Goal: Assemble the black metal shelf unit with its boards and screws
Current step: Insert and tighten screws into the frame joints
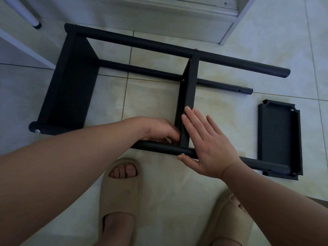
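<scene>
Shelf unit (142, 43) lies on its side on the floor (150, 103), centre frame, middle board (190, 86) fitted. Right hand (207, 144) flat, fingers straight, pressing that board's edge; thumb on near tube (159, 149) beside a screw (182, 154). Left hand (159, 129) curled at the board-tube joint; whether it grasps anything: cannot tell. Loose board (280, 135) at right, tube end overlapping it.

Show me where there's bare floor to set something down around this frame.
Bare tile lies inside the frame between the end board and the middle board, and again between the middle board and the loose board. It is crowded at the near post, where the left hand and right hand meet.
</scene>
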{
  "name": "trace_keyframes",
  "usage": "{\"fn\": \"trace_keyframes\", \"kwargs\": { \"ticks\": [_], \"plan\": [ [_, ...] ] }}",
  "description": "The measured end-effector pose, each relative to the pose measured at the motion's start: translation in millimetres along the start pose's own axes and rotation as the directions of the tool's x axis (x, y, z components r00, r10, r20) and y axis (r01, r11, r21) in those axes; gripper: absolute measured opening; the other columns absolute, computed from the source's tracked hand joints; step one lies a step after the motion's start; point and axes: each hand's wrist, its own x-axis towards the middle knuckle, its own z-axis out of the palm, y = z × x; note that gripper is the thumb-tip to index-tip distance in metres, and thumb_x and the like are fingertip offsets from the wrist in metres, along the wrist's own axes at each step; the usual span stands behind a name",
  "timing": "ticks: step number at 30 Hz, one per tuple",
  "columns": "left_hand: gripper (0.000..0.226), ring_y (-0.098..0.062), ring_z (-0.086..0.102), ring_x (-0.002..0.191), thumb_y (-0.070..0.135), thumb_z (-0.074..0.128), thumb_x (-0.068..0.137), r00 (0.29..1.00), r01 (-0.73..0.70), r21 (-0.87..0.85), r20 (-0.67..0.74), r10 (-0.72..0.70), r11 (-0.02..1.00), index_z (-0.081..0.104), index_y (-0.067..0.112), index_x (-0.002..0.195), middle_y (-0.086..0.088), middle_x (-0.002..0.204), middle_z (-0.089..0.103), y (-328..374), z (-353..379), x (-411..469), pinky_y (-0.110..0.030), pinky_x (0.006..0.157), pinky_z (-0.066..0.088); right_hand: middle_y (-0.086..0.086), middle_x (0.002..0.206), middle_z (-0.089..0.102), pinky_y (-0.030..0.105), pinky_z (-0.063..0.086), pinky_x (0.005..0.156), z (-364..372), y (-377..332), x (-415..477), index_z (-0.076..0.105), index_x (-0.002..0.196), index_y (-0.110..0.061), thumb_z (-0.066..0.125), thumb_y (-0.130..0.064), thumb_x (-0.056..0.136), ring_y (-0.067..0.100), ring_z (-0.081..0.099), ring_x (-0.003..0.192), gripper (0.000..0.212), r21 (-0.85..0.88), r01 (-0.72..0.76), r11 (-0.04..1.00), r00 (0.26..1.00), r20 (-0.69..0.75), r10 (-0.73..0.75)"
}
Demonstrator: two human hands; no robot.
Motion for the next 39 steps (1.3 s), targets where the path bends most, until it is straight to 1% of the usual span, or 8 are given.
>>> {"fn": "trace_keyframes", "kwargs": {
  "ticks": [5, 9, 16, 23, 29, 34, 36, 39],
  "plan": [
    [0.014, -0.013, 0.070, 0.071, 0.007, 0.066, 0.088, 1.000, -0.001, 0.032, -0.023, 0.002, 0.999, 0.075, 0.006, 0.098, -0.007, 0.086, 0.074, 0.1, -0.1, 0.0, -0.025, 0.071, 0.056, 0.012, 0.170, 0.009, 0.057, 0.026, 0.121, -0.8, 0.3, -0.1, 0.019, 0.160, -0.004, 0.037, -0.069, 0.094, 0.028, 0.007, 0.157, 0.094, -0.007, -0.003, 1.000, 1.000, 0.008, 0.003],
    [0.014, -0.012, 0.065, 0.066, 0.002, 0.064, 0.088, 1.000, -0.015, 0.027, -0.026, 0.015, 1.000, 0.074, 0.013, 0.089, -0.007, 0.084, 0.070, 1.9, 0.3, -1.4, -0.023, 0.067, 0.053, 0.011, 0.170, 0.008, 0.056, 0.026, 0.121, -1.3, -0.1, 0.2, 0.018, 0.160, -0.004, 0.037, -0.069, 0.094, 0.028, 0.006, 0.157, 0.094, -0.010, -0.002, 1.000, 1.000, 0.017, 0.002],
    [0.017, -0.011, 0.064, 0.064, -0.001, 0.063, 0.087, 1.000, -0.021, 0.018, -0.019, 0.021, 1.000, 0.071, 0.013, 0.089, -0.001, 0.071, 0.069, 3.0, 0.0, -2.1, -0.021, 0.063, 0.052, 0.012, 0.170, 0.009, 0.057, 0.026, 0.121, -1.8, -0.2, -0.1, 0.019, 0.160, -0.004, 0.039, -0.068, 0.094, 0.029, 0.007, 0.157, 0.094, -0.007, -0.003, 1.000, 1.000, 0.015, 0.003],
    [0.021, -0.021, 0.063, 0.081, -0.006, 0.060, 0.088, 0.999, -0.041, -0.032, 0.011, 0.041, 0.999, 0.069, 0.012, 0.093, -0.007, 0.084, 0.068, 1.8, 0.2, -1.8, -0.031, 0.079, 0.051, 0.012, 0.170, 0.008, 0.056, 0.026, 0.121, -1.9, -0.1, 0.0, 0.019, 0.160, -0.004, 0.038, -0.069, 0.094, 0.028, 0.007, 0.157, 0.094, -0.002, -0.005, 1.000, 1.000, 0.015, 0.005],
    [0.026, -0.023, 0.064, 0.085, -0.011, 0.058, 0.086, 0.999, -0.042, -0.071, 0.005, 0.043, 0.997, 0.066, 0.010, 0.099, -0.006, 0.086, 0.069, 0.0, -0.3, -1.1, -0.033, 0.081, 0.051, 0.011, 0.170, 0.008, 0.056, 0.026, 0.121, -1.3, -0.1, 0.1, 0.018, 0.160, -0.005, 0.037, -0.069, 0.095, 0.028, 0.006, 0.157, 0.094, -0.005, -0.004, 1.000, 1.000, 0.015, 0.004],
    [0.017, -0.021, 0.069, 0.082, 0.005, 0.063, 0.088, 0.999, -0.015, -0.107, 0.032, 0.019, 0.994, 0.070, 0.011, 0.102, -0.010, 0.094, 0.072, 0.8, -0.1, -1.6, -0.034, 0.079, 0.054, 0.011, 0.170, 0.006, 0.056, 0.024, 0.122, -0.9, 0.6, 0.1, 0.016, 0.161, -0.005, 0.036, -0.070, 0.095, 0.027, 0.004, 0.157, 0.094, -0.010, -0.004, 1.000, 1.000, 0.023, 0.005],
    [0.017, -0.021, 0.071, 0.088, 0.011, 0.065, 0.088, 1.000, -0.013, -0.063, 0.021, 0.014, 0.998, 0.073, 0.012, 0.103, -0.014, 0.105, 0.074, 0.8, 0.1, -1.3, -0.037, 0.086, 0.057, 0.011, 0.170, 0.007, 0.056, 0.025, 0.121, -1.0, 0.4, 0.4, 0.017, 0.161, -0.005, 0.037, -0.069, 0.094, 0.028, 0.005, 0.157, 0.094, -0.011, -0.004, 1.000, 1.000, 0.018, 0.004],
    [0.013, -0.019, 0.071, 0.082, 0.012, 0.066, 0.089, 1.000, -0.007, 0.031, -0.018, 0.007, 1.000, 0.075, 0.011, 0.098, -0.010, 0.097, 0.075, 0.6, 1.1, -0.9, -0.030, 0.078, 0.058, 0.011, 0.170, 0.008, 0.056, 0.026, 0.121, -1.1, 0.1, 0.3, 0.019, 0.160, -0.004, 0.037, -0.069, 0.094, 0.028, 0.007, 0.157, 0.094, -0.010, -0.003, 1.000, 1.000, 0.009, 0.003]
  ]
}}
